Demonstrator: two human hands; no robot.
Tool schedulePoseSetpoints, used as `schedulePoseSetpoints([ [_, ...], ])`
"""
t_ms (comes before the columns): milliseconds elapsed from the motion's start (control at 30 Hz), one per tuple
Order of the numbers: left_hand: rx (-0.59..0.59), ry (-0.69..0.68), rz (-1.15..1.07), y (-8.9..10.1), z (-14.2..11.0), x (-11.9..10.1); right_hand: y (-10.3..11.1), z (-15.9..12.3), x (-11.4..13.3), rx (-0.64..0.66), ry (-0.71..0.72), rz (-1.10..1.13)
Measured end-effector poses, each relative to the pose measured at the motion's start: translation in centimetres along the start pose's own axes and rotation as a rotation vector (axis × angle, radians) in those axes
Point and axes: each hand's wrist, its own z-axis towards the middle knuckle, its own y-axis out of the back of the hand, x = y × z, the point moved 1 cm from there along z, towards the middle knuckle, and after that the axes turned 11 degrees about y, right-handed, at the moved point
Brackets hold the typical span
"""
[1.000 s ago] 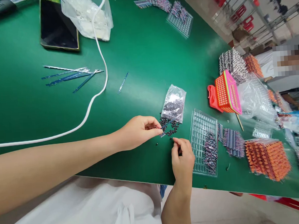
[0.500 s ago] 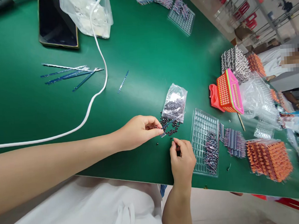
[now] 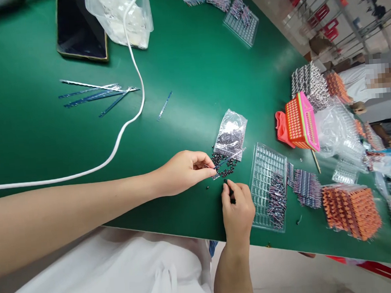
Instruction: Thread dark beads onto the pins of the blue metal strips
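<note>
My left hand (image 3: pixel 192 171) is closed in a pinch around a thin blue strip (image 3: pixel 230 158), whose free end reaches right over the loose beads. My right hand (image 3: pixel 239 206) is also pinched, just below, with a small black bead (image 3: pixel 225 180) at its fingertips. Small dark beads (image 3: pixel 229 167) lie scattered between the hands and a clear plastic bag (image 3: pixel 230 133) that has more of them inside. To the right of my right hand lies a clear compartment tray (image 3: pixel 261 177). Slim dark pieces with pinkish ends (image 3: pixel 277 199) are heaped on its right half.
Several blue strips (image 3: pixel 94 96) and a single strip (image 3: pixel 164 106) lie at left. A white cable (image 3: pixel 115 150) crosses the table near a phone (image 3: pixel 81 31). On the right stand an orange basket (image 3: pixel 296 121) and stacked orange pieces (image 3: pixel 352 211). A person (image 3: pixel 362 85) is beyond.
The view has shifted slightly. Both hands keep their pinches in nearly the same places, with my right fingertips now at the small black bead.
</note>
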Motion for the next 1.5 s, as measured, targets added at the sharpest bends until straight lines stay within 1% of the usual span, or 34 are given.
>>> schedulePoseSetpoints([
  [167,0.004,-0.002,-0.003,-0.01,-0.1,-0.02,0.04,0.04,-0.09,-0.061,0.03,0.033],
  [267,0.007,-0.009,-0.001,0.0,-0.2,-0.01,0.04,0.07,-0.06,-0.052,0.037,0.037],
  [500,0.006,-0.005,0.011,0.01,-0.34,-0.19,0.13,0.21,0.03,-0.014,-0.026,0.062],
  [733,0.006,-0.01,0.007,-0.02,-0.29,-0.25,0.15,0.33,0.1,-0.017,-0.043,0.095],
  [1033,0.007,-0.016,0.018,-0.03,-0.39,-0.13,0.04,0.29,0.16,-0.013,0.02,0.118],
  [1267,0.002,-0.002,0.028,-0.14,-0.36,-0.21,-0.01,0.15,0.1,0.028,0.012,0.134],
  [1367,0.005,-0.01,0.028,-0.11,-0.32,-0.23,0.11,0.22,0.13,0.014,-0.001,0.151],
  [1500,0.013,-0.013,0.024,-0.05,-0.28,-0.11,0.32,0.35,0.09,-0.016,-0.054,0.149],
])
